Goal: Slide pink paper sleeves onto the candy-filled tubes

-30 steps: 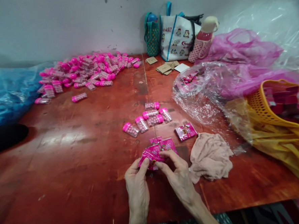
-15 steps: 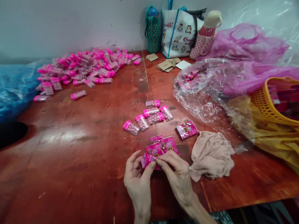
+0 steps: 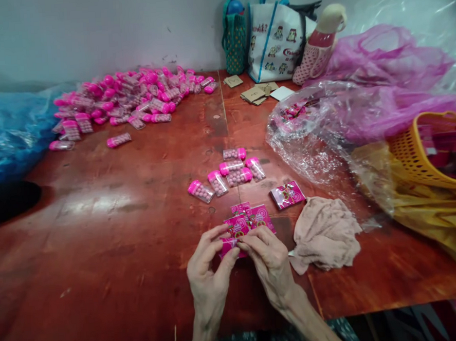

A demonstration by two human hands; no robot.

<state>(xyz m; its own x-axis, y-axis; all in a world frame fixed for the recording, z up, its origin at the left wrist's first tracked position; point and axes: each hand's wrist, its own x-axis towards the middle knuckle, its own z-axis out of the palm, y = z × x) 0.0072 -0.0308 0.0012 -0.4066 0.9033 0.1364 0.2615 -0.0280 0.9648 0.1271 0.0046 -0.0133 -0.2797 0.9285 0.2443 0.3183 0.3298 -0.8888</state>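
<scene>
Between my two hands is a small pink printed packet (image 3: pixel 227 246), partly covered by my fingers. My left hand (image 3: pixel 209 269) pinches its left side with thumb and fingers. The fingertips of my right hand (image 3: pixel 268 258) are closed at its right end. Just beyond, several flat pink packets (image 3: pixel 261 217) lie overlapping on the table. A bundled stack of pink packets (image 3: pixel 287 194) rests to the right of these. Farther off lie several clear tubes of pink balls with pink caps (image 3: pixel 238 177). A crumpled beige cloth (image 3: pixel 326 234) is beside my right hand.
A large heap of pink-capped tubes (image 3: pixel 131 96) lies at the back left by a blue plastic bag (image 3: pixel 13 134). At right are clear plastic (image 3: pixel 307 145), a pink bag (image 3: pixel 383 58) and a yellow basket (image 3: pixel 412 151). Brown cards (image 3: pixel 254 95) lie before a white tote bag (image 3: pixel 270 44).
The packet between my hands looks flatter and straighter, and my left fingers have come over its top edge. The view has shifted slightly; the things on the table lie as before.
</scene>
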